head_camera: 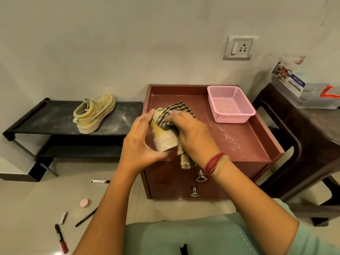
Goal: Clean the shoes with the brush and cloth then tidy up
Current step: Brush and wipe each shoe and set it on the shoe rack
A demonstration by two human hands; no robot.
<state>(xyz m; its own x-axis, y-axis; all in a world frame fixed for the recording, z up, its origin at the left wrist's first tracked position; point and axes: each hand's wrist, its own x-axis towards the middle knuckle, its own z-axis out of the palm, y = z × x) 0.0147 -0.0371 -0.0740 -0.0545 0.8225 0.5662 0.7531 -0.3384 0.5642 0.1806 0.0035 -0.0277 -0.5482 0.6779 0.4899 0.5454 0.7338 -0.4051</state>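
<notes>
A yellow shoe (163, 137) with a pink sole stripe stands on the maroon drawer cabinet's top (239, 137). My left hand (139, 142) grips it from the left side. My right hand (191, 133) holds a brown checked cloth (179, 109) against the shoe's upper, and the cloth's end hangs over the cabinet's front edge. The second yellow shoe (93, 114) lies on the low black rack (46, 118) to the left. No brush is visible.
A pink mesh basket (230, 103) sits at the back right of the cabinet top. White dust streaks lie beside it. Markers (61, 238), a pen and a pink round lid (84, 202) lie on the floor. A dark table (312, 129) stands on the right.
</notes>
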